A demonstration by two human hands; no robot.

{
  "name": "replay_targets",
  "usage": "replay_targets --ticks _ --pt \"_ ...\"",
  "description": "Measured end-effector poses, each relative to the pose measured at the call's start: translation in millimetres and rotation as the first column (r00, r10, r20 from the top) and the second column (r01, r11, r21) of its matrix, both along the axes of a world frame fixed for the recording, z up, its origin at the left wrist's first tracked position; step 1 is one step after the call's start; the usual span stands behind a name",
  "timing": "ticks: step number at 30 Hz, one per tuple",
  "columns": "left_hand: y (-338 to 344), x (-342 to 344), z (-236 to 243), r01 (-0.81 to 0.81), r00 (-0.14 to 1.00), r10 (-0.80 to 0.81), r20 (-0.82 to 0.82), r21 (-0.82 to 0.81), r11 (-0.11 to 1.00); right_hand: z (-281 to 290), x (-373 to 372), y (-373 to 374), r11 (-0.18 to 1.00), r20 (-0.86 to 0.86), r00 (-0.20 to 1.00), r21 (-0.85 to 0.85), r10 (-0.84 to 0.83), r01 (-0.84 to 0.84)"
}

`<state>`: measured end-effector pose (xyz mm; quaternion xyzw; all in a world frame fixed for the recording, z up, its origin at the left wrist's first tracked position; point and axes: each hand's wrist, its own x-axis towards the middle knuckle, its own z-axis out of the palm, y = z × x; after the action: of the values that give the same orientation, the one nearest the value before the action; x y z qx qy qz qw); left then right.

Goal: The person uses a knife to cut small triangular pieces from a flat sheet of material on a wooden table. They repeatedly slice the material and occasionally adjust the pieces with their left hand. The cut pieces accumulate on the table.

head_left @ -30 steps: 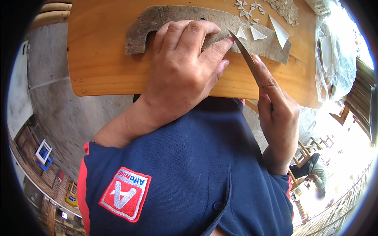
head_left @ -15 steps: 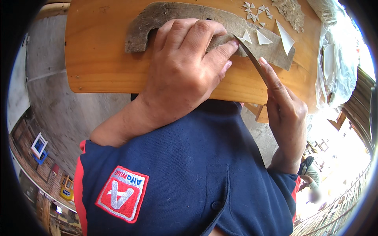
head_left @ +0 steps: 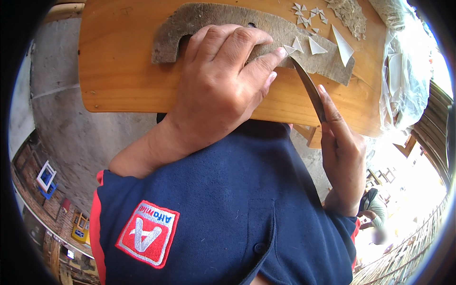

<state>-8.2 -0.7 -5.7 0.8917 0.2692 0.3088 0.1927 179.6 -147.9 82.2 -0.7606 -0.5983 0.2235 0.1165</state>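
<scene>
Dark, curved, pointed knife (head_left: 312,92) clasped in right fingers (head_left: 332,113), small pale triangle (head_left: 290,50) against spread left fingers (head_left: 266,61)

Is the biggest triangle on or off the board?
Partly on: the triangle overlaps the board at its lower tip; its upper tip is over the table.

A dark, curved knife (head_left: 309,89) is held aslant, its tip over the board (head_left: 273,28), just beside a small pale triangle (head_left: 289,49) laid right of the board's middle. The board, grey-brown, worn and notched near its left end, is placed lengthwise, set back from the table's (head_left: 128,88) near edge.
</scene>
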Motion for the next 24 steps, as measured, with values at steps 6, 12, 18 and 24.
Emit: replay_targets --ticks 6,12,18,24 --pt "2.3 -1.8 -1.7 0.000 1.000 0.000 0.021 0.007 1.000 3.8 -2.8 -1.4 0.998 -0.048 0.998 -0.044 -0.036 0.034" --pt "2.5 -0.7 0.3 -0.007 1.000 0.007 0.020 0.011 1.000 3.3 -4.8 3.6 0.998 -0.091 0.995 -0.032 -0.051 0.048" --pt "3.3 -0.9 -1.1 -0.007 1.000 0.007 0.028 0.010 1.000 -4.9 -3.6 4.1 0.996 -0.021 0.999 0.082 -0.027 0.028" --pt "3.7 0.1 -2.6 -0.001 0.998 0.000 0.061 0.007 1.000 -0.8 -6.0 0.8 0.996 -0.047 0.995 0.008 -0.085 0.085"
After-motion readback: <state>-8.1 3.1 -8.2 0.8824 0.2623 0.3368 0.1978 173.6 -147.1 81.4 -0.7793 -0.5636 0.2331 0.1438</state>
